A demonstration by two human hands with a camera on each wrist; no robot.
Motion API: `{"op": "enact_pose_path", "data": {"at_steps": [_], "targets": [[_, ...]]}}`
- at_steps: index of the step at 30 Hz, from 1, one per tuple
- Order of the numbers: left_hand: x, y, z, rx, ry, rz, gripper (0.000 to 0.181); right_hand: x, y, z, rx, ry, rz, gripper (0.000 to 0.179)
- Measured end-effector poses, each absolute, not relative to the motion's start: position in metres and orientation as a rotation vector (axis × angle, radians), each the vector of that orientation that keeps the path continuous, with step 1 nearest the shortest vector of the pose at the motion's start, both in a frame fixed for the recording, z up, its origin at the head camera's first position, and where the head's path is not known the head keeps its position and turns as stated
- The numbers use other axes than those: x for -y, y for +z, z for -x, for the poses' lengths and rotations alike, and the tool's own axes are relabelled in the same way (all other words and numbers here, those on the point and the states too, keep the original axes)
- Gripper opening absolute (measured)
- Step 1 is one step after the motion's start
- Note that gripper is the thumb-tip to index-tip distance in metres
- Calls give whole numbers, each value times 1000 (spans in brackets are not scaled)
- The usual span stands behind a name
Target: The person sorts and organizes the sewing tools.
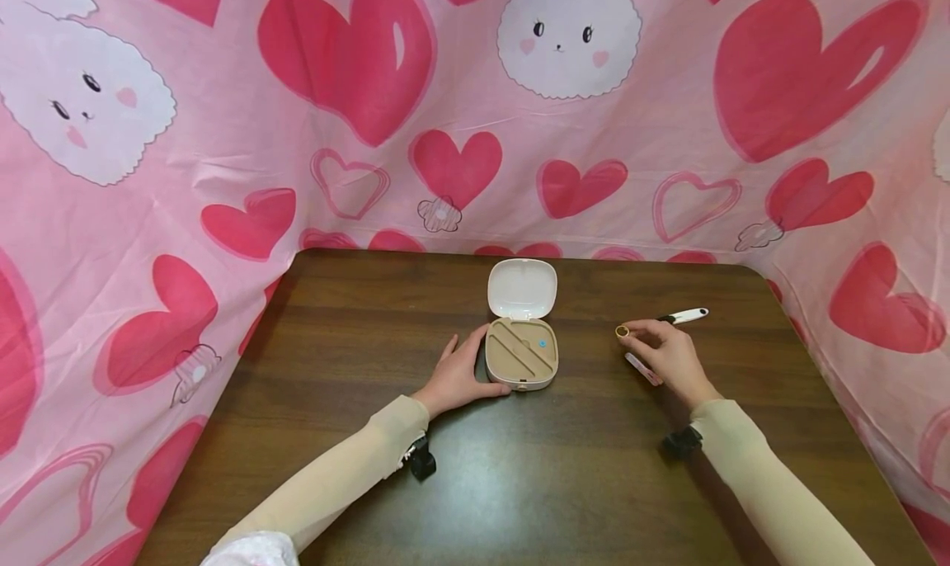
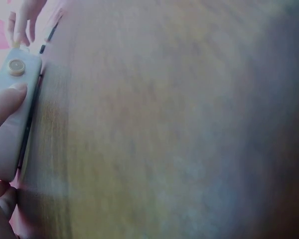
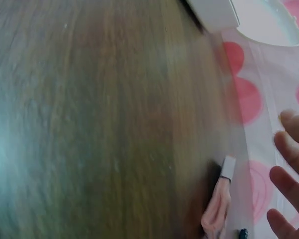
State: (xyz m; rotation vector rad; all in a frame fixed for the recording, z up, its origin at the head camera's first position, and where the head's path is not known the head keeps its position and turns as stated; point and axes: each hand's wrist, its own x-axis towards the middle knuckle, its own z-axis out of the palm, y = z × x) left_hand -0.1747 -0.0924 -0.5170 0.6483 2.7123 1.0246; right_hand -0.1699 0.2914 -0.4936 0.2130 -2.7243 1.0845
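Observation:
A cream hinged case (image 1: pixel 522 360) stands on the table with its white lid (image 1: pixel 523 289) tipped back. My left hand (image 1: pixel 462 376) holds its left side, the thumb along the front wall near the round button (image 2: pixel 16 66). Inside the beige tray, divided by diagonal ridges, lies a small blue piece (image 1: pixel 543 343). Away to the right of the case, my right hand (image 1: pixel 671 358) pinches a small gold-coloured ring (image 1: pixel 622 332) between thumb and forefinger. Just below that hand is a slim pink thing with a white end (image 3: pixel 218 201); its kind is unclear.
Beyond the right hand lies a white-and-black handled thing (image 1: pixel 686 315), partly hidden by the fingers. The brown wooden table (image 1: pixel 356 467) meets pink heart-patterned cloth (image 1: pixel 460 96) at its back and sides.

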Motion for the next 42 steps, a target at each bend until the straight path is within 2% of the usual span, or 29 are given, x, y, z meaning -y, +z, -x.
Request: {"op": "enact_pose_path", "data": {"at_steps": [19,42], "targets": [[93,-520,174,-2716,1029,-651,112,-263,-508,168,2517,1268,-440,26],[93,-522,177,-2722,1035,-670,112,-239,-501,168,2587,1414,-421,25]]}}
